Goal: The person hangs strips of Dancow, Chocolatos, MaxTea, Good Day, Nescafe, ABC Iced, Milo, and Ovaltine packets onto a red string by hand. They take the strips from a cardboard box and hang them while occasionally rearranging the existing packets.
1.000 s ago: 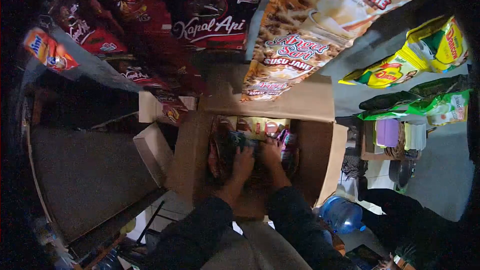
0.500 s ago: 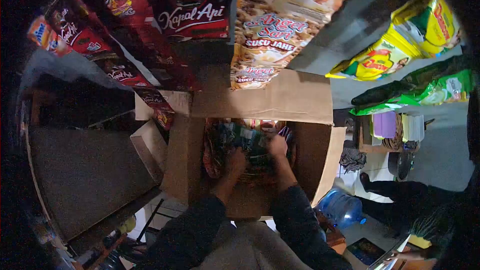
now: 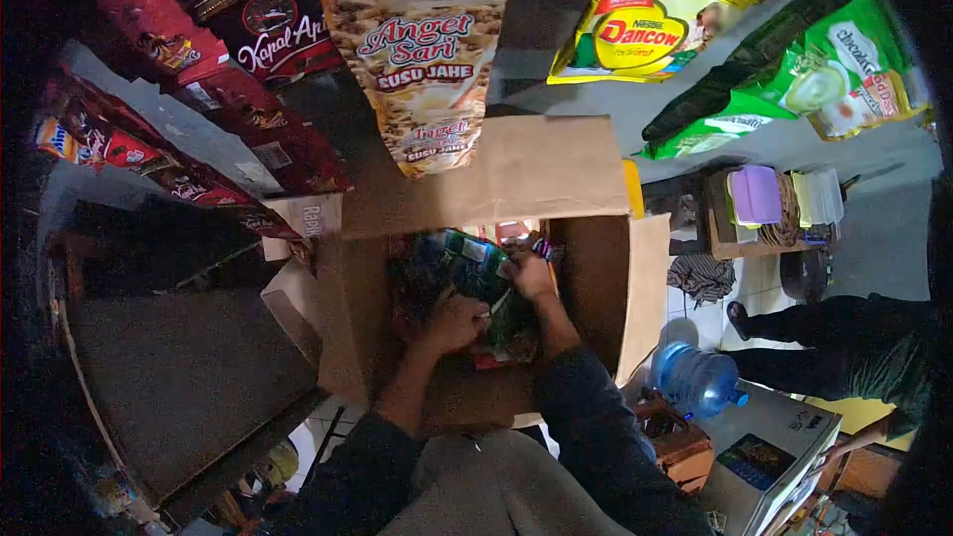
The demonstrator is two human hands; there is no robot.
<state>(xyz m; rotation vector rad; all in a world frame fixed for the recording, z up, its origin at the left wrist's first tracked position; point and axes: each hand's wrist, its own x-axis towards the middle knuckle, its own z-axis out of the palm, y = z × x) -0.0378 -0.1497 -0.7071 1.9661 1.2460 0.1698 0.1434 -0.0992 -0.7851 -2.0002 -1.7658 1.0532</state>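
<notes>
Both my hands are inside an open cardboard box (image 3: 561, 174). A dark green and blue plastic packet (image 3: 455, 260), with a small pale label, lies tilted among other packs in it. My right hand (image 3: 533, 276) is closed on the packet's right edge. At its lower edge, my left hand (image 3: 459, 323) is closed with the thumb toward the right, gripping the plastic. Shadow hides the print and the packs beneath, apart from some red and light wrapping at the back of the box.
Strips of sachets hang above the box: brown Anget Sari (image 3: 427, 69), dark red Kapal Api (image 3: 283, 25), yellow Dancow (image 3: 635, 25) and green ones (image 3: 834, 65). A blue water jug (image 3: 695, 377) lies right. Another person (image 3: 844, 347) stands beyond it. A dark panel (image 3: 189, 367) stands left.
The green packet now sits more tilted, its upper left raised. My left hand has shifted slightly left and down, my right slightly left. The view has shifted, and the person at right has moved.
</notes>
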